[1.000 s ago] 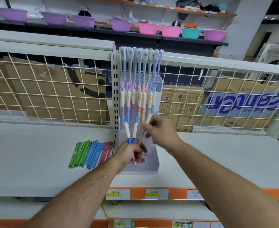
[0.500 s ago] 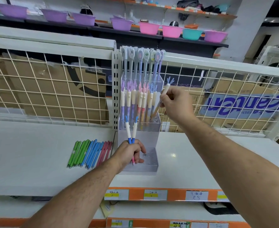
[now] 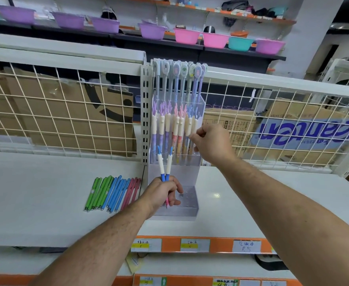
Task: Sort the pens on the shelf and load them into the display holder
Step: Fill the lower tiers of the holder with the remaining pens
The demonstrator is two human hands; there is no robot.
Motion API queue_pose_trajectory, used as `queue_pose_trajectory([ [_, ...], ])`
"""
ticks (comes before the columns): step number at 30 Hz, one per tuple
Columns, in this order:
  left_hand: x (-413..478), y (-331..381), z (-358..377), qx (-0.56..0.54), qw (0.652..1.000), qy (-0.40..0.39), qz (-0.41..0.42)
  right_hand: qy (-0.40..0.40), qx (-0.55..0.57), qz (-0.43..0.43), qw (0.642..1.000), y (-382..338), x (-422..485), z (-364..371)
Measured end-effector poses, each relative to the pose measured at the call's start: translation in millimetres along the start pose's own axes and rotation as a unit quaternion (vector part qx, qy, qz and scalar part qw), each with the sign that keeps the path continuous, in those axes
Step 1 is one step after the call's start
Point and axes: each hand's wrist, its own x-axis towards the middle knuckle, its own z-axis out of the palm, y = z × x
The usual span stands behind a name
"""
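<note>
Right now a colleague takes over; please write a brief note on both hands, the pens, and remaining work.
Left hand grips the held pens, two sticking up, before the display holder.
Right hand pinches a cream-capped pen at the middle row's right end.
Done: back and middle rows hold pens.
To do: seat this pen, the held pens, and the loose pens on the shelf.

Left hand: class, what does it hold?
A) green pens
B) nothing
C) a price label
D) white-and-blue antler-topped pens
D: the left hand grips antler-topped pens, whose white-and-blue ends fan upward in front of the display holder.
</note>
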Motion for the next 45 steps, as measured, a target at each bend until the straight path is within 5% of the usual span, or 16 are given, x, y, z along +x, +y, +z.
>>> queue_pose_trajectory([
  [6, -2, 5, 2, -0.002, 1.000, -0.006, -0.008, -0.001, -0.008, 0.042, 0.999, 15, -21, 9],
  [13, -6, 25, 17, 0.009, 0.999, -0.040, 0.007, -0.219, 0.145, 0.015, 0.965, 26, -55, 17],
  [19, -1, 31, 26, 0.035, 0.997, -0.059, 0.025, -0.160, 0.196, 0.001, 0.968, 31, -52, 10],
  [29, 13, 5, 14, 0.144, 0.989, -0.010, 0.007, 0.066, 0.238, 0.026, 0.969, 32, 3, -28],
  [45, 11, 5, 15, 0.161, 0.987, -0.002, -0.014, 0.008, 0.051, -0.028, 0.998, 39, 19, -3],
])
